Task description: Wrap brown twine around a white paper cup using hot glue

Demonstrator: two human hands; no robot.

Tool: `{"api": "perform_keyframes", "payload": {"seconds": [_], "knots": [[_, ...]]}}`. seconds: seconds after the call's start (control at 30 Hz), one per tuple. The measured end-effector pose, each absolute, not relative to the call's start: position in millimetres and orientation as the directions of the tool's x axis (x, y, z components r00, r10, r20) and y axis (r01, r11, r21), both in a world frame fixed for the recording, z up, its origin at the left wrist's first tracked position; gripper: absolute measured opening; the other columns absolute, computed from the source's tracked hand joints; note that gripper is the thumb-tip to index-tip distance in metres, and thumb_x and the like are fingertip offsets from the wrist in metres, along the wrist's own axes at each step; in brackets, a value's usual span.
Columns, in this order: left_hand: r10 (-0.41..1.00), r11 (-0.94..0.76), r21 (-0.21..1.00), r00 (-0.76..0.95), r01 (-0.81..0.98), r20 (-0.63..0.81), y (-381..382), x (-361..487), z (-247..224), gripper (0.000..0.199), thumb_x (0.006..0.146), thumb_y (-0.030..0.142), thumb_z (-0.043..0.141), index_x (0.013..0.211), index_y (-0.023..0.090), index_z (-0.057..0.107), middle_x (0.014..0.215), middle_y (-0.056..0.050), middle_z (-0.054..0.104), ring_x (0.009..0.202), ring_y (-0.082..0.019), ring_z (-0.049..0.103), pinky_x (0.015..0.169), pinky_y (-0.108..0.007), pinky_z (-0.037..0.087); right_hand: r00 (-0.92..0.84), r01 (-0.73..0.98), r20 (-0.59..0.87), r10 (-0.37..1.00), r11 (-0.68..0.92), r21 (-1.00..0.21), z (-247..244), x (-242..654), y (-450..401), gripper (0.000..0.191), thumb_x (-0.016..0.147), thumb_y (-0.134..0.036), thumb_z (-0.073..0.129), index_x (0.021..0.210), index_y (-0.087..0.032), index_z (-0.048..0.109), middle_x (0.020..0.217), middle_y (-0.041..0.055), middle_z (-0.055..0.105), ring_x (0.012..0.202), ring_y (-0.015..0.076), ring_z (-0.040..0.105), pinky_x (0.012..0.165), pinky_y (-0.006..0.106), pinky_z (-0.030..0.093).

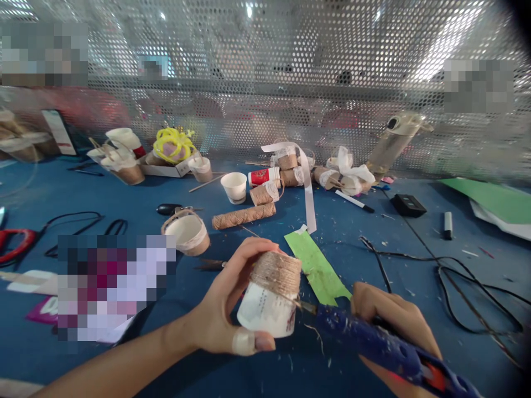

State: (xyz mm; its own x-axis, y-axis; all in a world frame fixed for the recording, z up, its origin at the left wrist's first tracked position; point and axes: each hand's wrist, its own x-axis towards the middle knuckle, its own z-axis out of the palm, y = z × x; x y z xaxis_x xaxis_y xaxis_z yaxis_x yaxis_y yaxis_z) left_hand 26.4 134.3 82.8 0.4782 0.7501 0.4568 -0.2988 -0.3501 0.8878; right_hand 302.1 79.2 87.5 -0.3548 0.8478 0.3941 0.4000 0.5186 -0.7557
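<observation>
Cradling one twine-wrapped paper cup [267,309] just above the blue tabletop [207,381], tilted, with the left hand [219,309] at nine o'clock: fingers close together and curved behind the upper end, thumb [263,341] apart from them, low against the white wall. Gripping one blue glue gun [373,342] in the right hand [390,309] at four o'clock, fingers curled round the handle, nozzle just beside the lower edge of the jute twine [276,271]; impossible to tell how the trigger finger lies. Likely to feel very light, thin-walled and easy to dent, rough and grippy over the coils, smoother and slightly slippery on bare paper. Best held by the two ends, with light pressure, clear of the nozzle and any warm glue. Counting outward from the cup: one wrapped basket [197,240] at ten o'clock; one jute roll [244,215] and, beyond, one upright white cup [234,190] at eleven; one green strip [317,268] at two; two markers, one [352,200] between one and two, one [447,225] between two and three. Too overlapped for a sure count: small wrapped cups [292,177] between twelve and one.
</observation>
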Motion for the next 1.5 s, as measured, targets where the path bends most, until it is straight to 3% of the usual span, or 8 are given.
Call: {"api": "perform_keyframes", "payload": {"seconds": [0.13,0.33,0.53,0.77,0.97,1.17,1.33,1.5], "knots": [[0.776,-0.303,0.913,0.486,-0.271,0.402,133.8,26.0,80.8,0.093,0.06,0.04,0.091,0.14,0.026,0.044,0.134,-0.013,0.041,0.121,-0.033,0.052,0.098,-0.041,0.051,-0.339,0.4,0.415,0.845,0.528,-0.749,89.2,299.2,79.7,0.025,0.087,-0.026,0.057,0.074,-0.024,0.037,0.065,-0.0032,0.041,0.055,0.0127,0.039,0.05,0.026,0.028],[0.74,-0.367,0.852,0.438,-0.373,0.511,131.4,31.0,85.1,0.088,0.065,0.042,0.087,0.14,0.023,0.044,0.127,-0.013,0.048,0.121,-0.034,0.053,0.099,-0.043,0.052,-0.336,0.403,0.406,0.85,0.519,-0.754,87.6,301.0,80.1,0.026,0.085,-0.028,0.06,0.074,-0.024,0.037,0.065,-0.0028,0.042,0.054,0.0131,0.04,0.05,0.028,0.028],[0.763,-0.369,0.839,0.384,-0.4,0.519,127.7,34.1,88.9,0.081,0.071,0.048,0.081,0.139,0.022,0.047,0.127,-0.013,0.049,0.119,-0.033,0.055,0.093,-0.04,0.055,-0.345,0.393,0.371,0.862,0.491,-0.777,82.6,302.8,80.1,0.029,0.079,-0.026,0.062,0.076,-0.025,0.033,0.066,-0.0037,0.038,0.054,0.0133,0.036,0.05,0.028,0.026],[0.738,-0.308,0.858,0.466,-0.41,0.488,131.3,28.9,90.6,0.085,0.069,0.042,0.085,0.141,0.024,0.043,0.134,-0.014,0.051,0.125,-0.036,0.055,0.097,-0.043,0.055,-0.32,0.405,0.408,0.855,0.513,-0.757,88.7,297.9,80.8,0.031,0.087,-0.031,0.059,0.074,-0.024,0.033,0.066,-0.0031,0.037,0.054,0.0131,0.038,0.049,0.028,0.026],[0.773,-0.254,0.877,0.459,-0.408,0.437,127.1,31.7,90.3,0.084,0.07,0.044,0.084,0.141,0.023,0.043,0.134,-0.014,0.05,0.128,-0.034,0.053,0.098,-0.039,0.054,-0.296,0.397,0.419,0.858,0.509,-0.763,92.3,295.5,78.4,0.036,0.093,-0.043,0.056,0.074,-0.024,0.033,0.064,-0.0025,0.038,0.055,0.0141,0.037,0.051,0.029,0.027],[0.757,-0.242,0.866,0.472,-0.438,0.451,127.6,30.1,85.9,0.075,0.079,0.049,0.074,0.141,0.022,0.044,0.134,-0.014,0.049,0.128,-0.036,0.053,0.101,-0.042,0.053,-0.33,0.391,0.412,0.849,0.52,-0.759,91.0,297.2,78.1,0.031,0.09,-0.033,0.058,0.075,-0.024,0.031,0.067,-0.0032,0.037,0.056,0.0132,0.036,0.052,0.028,0.025],[0.727,-0.261,0.849,0.484,-0.46,0.486,130.5,28.2,86.5,0.084,0.072,0.052,0.08,0.141,0.021,0.045,0.132,-0.015,0.049,0.128,-0.039,0.051,0.1,-0.045,0.054,-0.336,0.398,0.406,0.85,0.519,-0.756,88.2,298.9,79.1,0.027,0.084,-0.028,0.058,0.076,-0.024,0.032,0.068,-0.0036,0.037,0.057,0.0125,0.037,0.054,0.027,0.027],[0.725,-0.274,0.837,0.47,-0.473,0.503,132.5,28.4,86.6,0.083,0.073,0.054,0.078,0.141,0.021,0.045,0.132,-0.016,0.051,0.123,-0.037,0.056,0.097,-0.045,0.055,-0.342,0.403,0.423,0.839,0.538,-0.74,88.4,299.9,78.8,0.026,0.081,-0.024,0.056,0.076,-0.024,0.031,0.068,-0.0042,0.036,0.056,0.012,0.037,0.053,0.025,0.026]]}}
